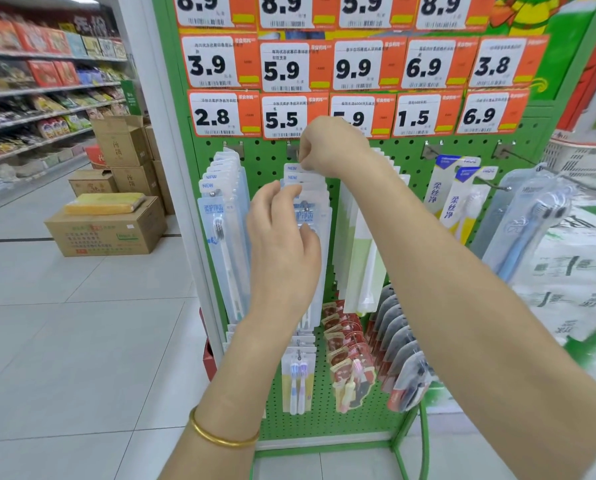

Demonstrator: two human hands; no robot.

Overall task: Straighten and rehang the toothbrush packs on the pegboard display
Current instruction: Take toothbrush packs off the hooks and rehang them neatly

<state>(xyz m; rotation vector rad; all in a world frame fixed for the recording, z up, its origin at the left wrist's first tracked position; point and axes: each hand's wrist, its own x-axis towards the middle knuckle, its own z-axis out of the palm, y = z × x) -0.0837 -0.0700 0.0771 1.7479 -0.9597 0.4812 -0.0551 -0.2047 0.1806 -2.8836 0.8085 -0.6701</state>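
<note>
Second column from the left on the green pegboard (pixel 272 157): a stack of toothbrush packs (pixel 315 206) hangs on one peg (pixel 305 203), long axes vertical, header cards up, brush handles pointing at the floor. The right hand (pixel 327 150) is the higher one, up at the root of the peg just under the price tags (pixel 282 117). Its grip is pressed together, fingertips pinching the top edge of the rearmost header cards. The left hand (pixel 282 233) sits lower and nearer the viewer, in front of the stack. Its grip is spread and loose, fingertips touching the upper front cards and thumb lying against the face of the front pack; no clear pinch shows there. The stack thus lies between the two hands, fanned along the peg, which points out from the board toward the person. Judgement: the coming move turns on that axis. Packs must slide along the peg, and the left hand is better placed to push the front ones back and square.
</note>
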